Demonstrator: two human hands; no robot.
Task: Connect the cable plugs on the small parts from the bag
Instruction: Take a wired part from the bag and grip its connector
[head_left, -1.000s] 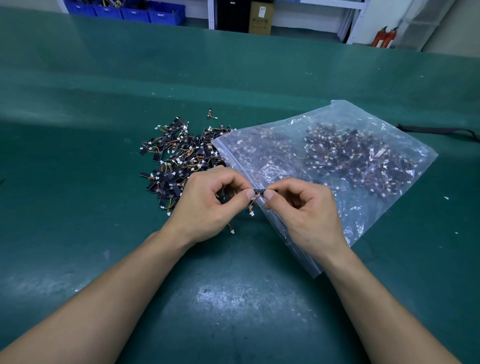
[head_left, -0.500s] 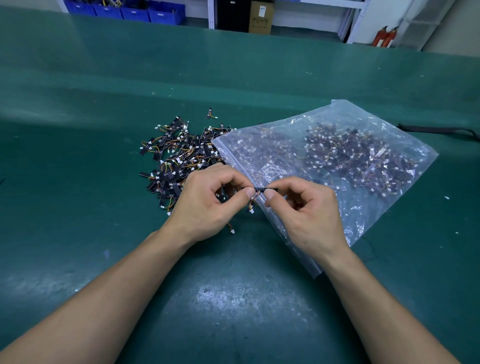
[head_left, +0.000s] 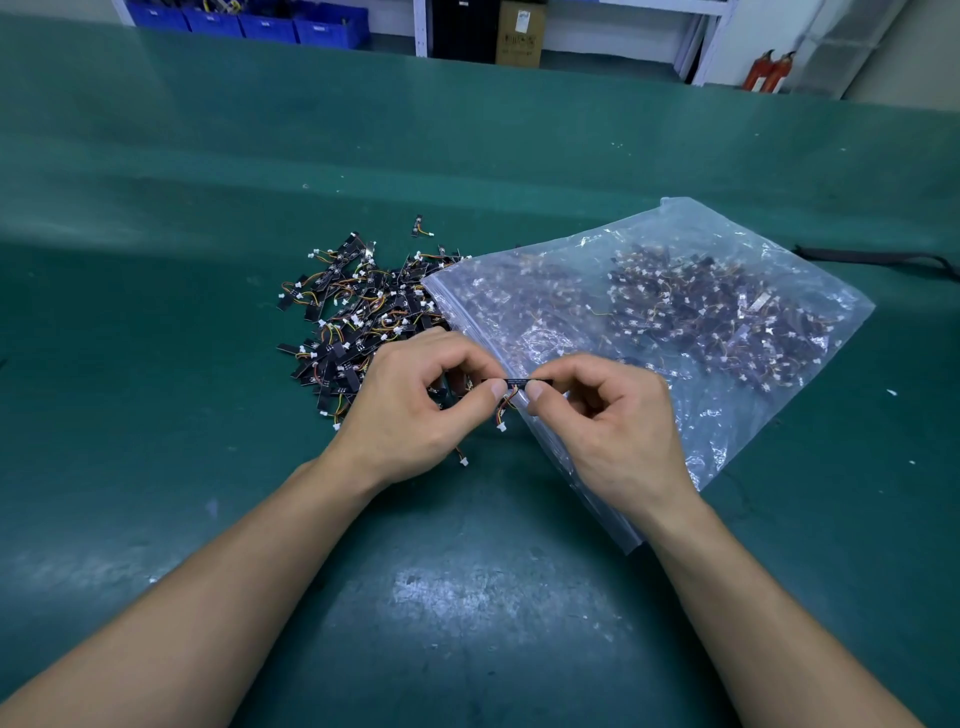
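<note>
Black strip (head_left: 519, 383), pinched between left hand (head_left: 410, 410) and right hand (head_left: 615, 423) over the bag's (head_left: 727, 441) near edge, trails its white plug (head_left: 501, 427) below; one grip should steady it while the other seats the plug squarely.

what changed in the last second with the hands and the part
Nothing visibly moved. The left hand and right hand still pinch the small black part between them, its white plug dangling; the bag and loose pile lie as before.

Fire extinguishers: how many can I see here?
2. The left fire extinguisher and the right fire extinguisher stand side by side beyond the table, upper right; others may be hidden.
</note>
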